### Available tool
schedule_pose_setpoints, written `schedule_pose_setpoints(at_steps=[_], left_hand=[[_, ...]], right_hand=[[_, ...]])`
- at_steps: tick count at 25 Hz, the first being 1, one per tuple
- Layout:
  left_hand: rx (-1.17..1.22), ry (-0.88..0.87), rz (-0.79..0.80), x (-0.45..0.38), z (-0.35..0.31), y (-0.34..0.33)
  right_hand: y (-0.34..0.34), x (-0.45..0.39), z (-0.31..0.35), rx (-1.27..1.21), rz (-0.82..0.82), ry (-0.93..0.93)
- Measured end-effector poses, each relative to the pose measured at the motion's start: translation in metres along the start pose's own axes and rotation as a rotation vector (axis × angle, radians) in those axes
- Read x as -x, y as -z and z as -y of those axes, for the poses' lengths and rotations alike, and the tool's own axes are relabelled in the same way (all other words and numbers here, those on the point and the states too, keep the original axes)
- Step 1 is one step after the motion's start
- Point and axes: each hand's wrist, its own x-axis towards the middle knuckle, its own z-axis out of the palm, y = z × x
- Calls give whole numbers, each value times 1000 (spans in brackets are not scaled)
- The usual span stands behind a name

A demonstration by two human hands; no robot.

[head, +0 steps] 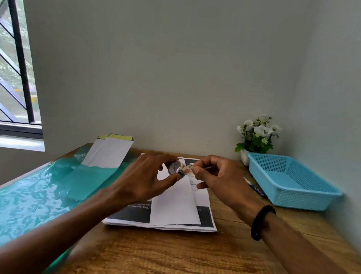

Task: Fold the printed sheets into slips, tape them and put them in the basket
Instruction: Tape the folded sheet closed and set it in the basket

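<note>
Tape roll (177,167), small and patterned, raised above the desk centre: left hand (149,177) pinches it between thumb and fingers. Right hand (215,177) just beside it, thumb and forefinger closed on the loose tape end (188,169). Black band (260,221) on the right wrist.
Folded white slip (174,202) lies lengthwise on the stack of printed sheets (203,218), under both hands.
Blue basket (289,183), perforated, stands at the far right of the wooden desk (177,258), well apart from the slip.
White flowers in a pot (257,135) stand behind the basket.
Envelopes (108,153) lean against the far wall, left of centre, on the teal surface (28,196).
</note>
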Motion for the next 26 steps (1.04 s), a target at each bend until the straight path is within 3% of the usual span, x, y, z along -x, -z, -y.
schedule_pose_setpoints(at_steps=[6,10,17,21,26], left_hand=[[-72,-3,131,-74,-16,-6],[-136,6,283,-103,-29,-28],[-442,-75,282,-108,-34,-54],[-244,-105,396,-108,-30,-65],[-60,-111,393,-118,-53,-89]], right_hand=[[21,-13,-13,-199,-185,-110],[32,-25,-33,-100,-329,-145],[41,-36,-48,-5,-381,-135],[49,-35,-44,-132,-382,-170],[56,-29,-34,-535,-418,-311]])
